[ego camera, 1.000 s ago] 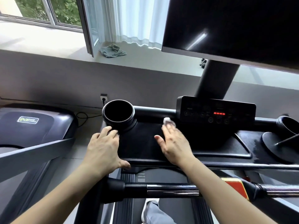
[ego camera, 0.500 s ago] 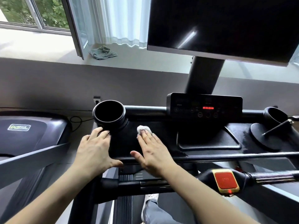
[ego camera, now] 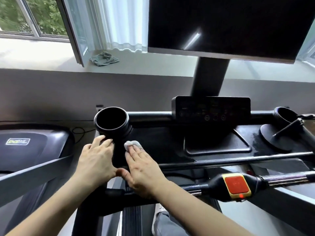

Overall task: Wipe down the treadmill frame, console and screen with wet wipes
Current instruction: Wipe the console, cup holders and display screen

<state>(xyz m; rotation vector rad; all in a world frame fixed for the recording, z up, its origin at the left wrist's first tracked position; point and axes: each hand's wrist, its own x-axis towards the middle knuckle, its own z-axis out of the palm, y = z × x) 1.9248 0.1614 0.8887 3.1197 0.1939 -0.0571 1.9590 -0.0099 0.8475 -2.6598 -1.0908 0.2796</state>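
Observation:
My right hand (ego camera: pixel 143 167) lies flat on the black treadmill console tray (ego camera: pixel 163 143), fingers straight, pressing a white wet wipe (ego camera: pixel 132 144) that shows beyond my fingertips. The wipe sits just right of the left cup holder (ego camera: pixel 111 121). My left hand (ego camera: pixel 97 159) rests open on the tray's left edge, its fingertips touching the cup holder's base. Behind the tray stands the control panel (ego camera: pixel 211 110). The large dark screen (ego camera: pixel 228 26) hangs above on a black post (ego camera: pixel 208 77).
A red stop button (ego camera: pixel 237 183) sits on the chrome handlebar (ego camera: pixel 286 178) at the lower right. A right cup holder (ego camera: pixel 284 114) and a black disc with a rod (ego camera: pixel 276 137) stand at the tray's right end. Another treadmill (ego camera: pixel 30 143) is at the left. A grey cloth (ego camera: pixel 104 57) lies on the windowsill.
My right hand has slid the wipe leftward across the tray, from beside the control panel to next to the left cup holder. The left hand has stayed put.

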